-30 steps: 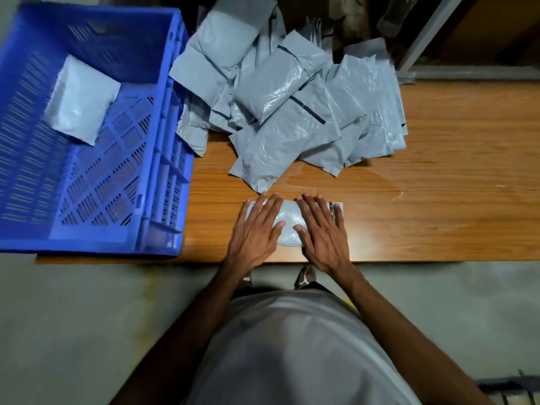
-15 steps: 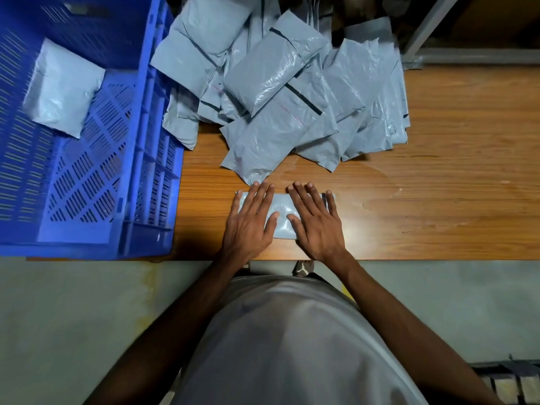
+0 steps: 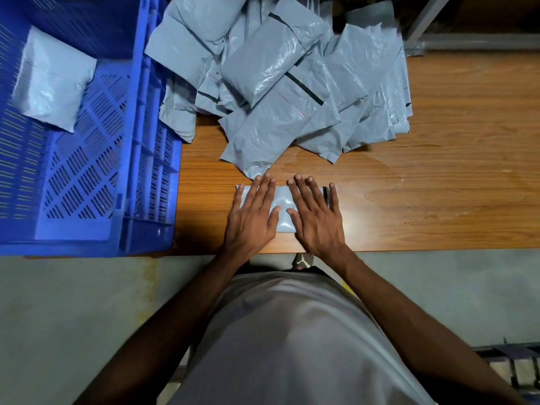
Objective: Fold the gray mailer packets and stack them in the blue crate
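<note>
A folded gray mailer packet lies flat near the front edge of the wooden table. My left hand presses on its left half with straight, spread fingers. My right hand presses its right half the same way. Both hands cover most of the packet. A heap of unfolded gray mailer packets lies just behind it. The blue crate stands at the left, holding one folded packet in its far part.
The crate's right wall stands close to my left hand. A metal frame runs behind the table at the far right. Bare table top stretches to the right of my hands. Gray floor lies below the front edge.
Both hands stay flat on the folded packet, their fingers now spread a little wider. The view has shifted slightly, so the crate and the heap sit further left and higher.
</note>
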Available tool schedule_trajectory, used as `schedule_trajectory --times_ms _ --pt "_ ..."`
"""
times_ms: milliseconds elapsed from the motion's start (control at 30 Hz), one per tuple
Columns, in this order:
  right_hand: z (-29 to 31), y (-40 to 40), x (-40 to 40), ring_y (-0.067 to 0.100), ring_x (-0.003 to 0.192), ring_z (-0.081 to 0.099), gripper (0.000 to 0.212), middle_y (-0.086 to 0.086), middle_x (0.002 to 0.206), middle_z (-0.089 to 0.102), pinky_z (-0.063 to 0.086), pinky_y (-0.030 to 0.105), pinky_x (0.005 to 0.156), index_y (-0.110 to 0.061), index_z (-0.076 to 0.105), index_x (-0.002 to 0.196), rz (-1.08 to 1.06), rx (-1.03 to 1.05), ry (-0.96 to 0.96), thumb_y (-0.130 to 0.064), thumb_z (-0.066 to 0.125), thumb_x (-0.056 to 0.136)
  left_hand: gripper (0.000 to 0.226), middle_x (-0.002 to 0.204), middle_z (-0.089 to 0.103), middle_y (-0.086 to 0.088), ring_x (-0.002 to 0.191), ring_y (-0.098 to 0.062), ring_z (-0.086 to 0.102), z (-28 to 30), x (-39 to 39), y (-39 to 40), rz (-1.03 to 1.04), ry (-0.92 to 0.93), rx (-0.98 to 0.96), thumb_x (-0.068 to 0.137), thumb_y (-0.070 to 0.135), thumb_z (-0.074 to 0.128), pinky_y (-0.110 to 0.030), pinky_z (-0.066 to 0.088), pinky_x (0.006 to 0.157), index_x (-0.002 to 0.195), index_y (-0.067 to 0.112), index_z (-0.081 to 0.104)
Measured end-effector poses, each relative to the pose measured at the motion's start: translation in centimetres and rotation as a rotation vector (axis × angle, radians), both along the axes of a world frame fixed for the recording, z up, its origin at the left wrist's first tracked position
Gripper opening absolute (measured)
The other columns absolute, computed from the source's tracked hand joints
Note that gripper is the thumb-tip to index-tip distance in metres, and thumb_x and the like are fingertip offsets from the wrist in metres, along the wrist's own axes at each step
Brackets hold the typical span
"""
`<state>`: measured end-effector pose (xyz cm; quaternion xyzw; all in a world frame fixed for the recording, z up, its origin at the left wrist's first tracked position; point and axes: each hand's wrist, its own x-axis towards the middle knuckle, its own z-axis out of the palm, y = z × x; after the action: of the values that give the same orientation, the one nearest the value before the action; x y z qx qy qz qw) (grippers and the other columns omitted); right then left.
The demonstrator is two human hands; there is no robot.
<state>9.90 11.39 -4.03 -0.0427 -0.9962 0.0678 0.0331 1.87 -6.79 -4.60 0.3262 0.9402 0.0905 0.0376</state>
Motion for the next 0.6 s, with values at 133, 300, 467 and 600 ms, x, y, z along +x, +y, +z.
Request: schedule_trajectory --times_ms 133,300,467,600 --pt "0.0 0.0 0.0 0.019 0.162 0.010 0.061 -0.001 0.175 0.014 0.004 0.050 0.131 -0.021 0.018 0.168 0.006 -0.041 -0.037 -0.043 0.030 0.112 0.064 0.174 0.011 -0.003 0.161 -0.016 0.006 0.0 0.1 -0.1 -0.002 -0.010 -0.003 0.111 0.043 0.026 -0.053 0.013 0.128 0.166 0.013 0.018" --pt "0.0 0.7 0.1 0.014 0.162 -0.002 0.062 -0.006 0.176 0.003 0.002 0.051 0.130 -0.026 0.008 0.168 0.028 -0.111 -0.096 -0.047 0.024 0.112 0.065 0.174 0.009 -0.002 0.161 -0.015 0.001 -0.1 0.0 -0.3 -0.023 -0.028 -0.024 0.111 0.045 0.021 -0.052 0.007 0.129 0.166 0.013 0.014" --pt "1.1 1.1 1.1 0.013 0.161 -0.010 0.062 -0.009 0.175 -0.001 -0.010 0.048 0.129 -0.030 0.005 0.168 -0.070 -0.226 -0.074 -0.050 0.024 0.113 0.064 0.174 0.010 0.000 0.161 -0.013 0.002 1.1 0.3 -0.4 -0.011 -0.066 0.007 0.111 0.046 0.017 -0.052 0.003 0.129 0.167 0.015 0.014" --pt "0.7 2.1 2.7 0.014 0.162 -0.003 0.062 -0.009 0.175 0.006 0.000 0.052 0.130 -0.029 0.011 0.168 -0.161 -0.237 -0.030 -0.050 0.023 0.111 0.062 0.173 0.015 0.002 0.161 -0.015 0.006 1.7 1.0 1.5 -0.078 -0.044 0.048 0.111 0.045 0.023 -0.051 0.010 0.129 0.166 0.018 0.018"
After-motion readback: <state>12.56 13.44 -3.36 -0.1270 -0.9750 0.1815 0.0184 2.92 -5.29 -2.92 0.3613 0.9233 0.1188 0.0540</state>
